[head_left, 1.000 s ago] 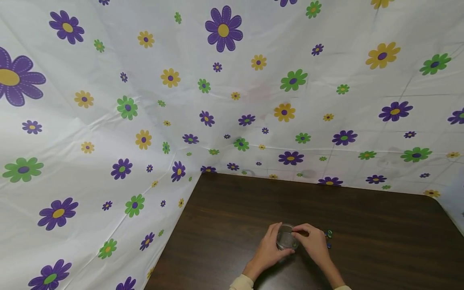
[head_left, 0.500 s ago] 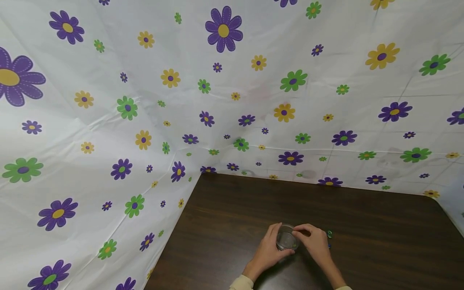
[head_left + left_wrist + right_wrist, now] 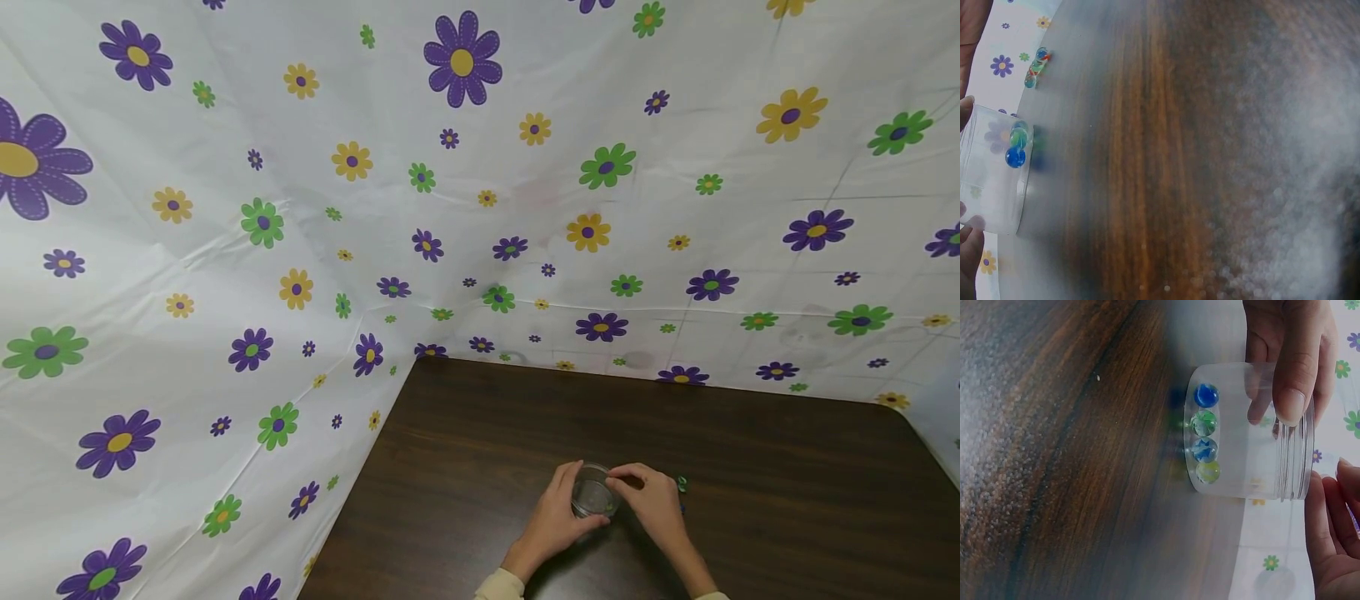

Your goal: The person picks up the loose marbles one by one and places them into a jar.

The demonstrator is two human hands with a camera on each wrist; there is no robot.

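Where the table [image 3: 787,475] bears loose marbles [image 3: 682,484], the right hand [image 3: 654,504] hides some.

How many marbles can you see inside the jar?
4, in a row along the bottom of the jar; from top to bottom of the right wrist picture: dark blue marble, green marble, blue-and-clear marble, yellow marble. More may be hidden.

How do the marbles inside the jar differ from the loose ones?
Place: the jar marbles sit at the bottom of the clear threaded jar; the loose marbles lie outside it on the wood-grain table.
Colour: the jar marbles show blue, green and yellow-green; the loose marbles include orange-red beside blue and green.
Shared: both groups are round, glassy and partly see-through.
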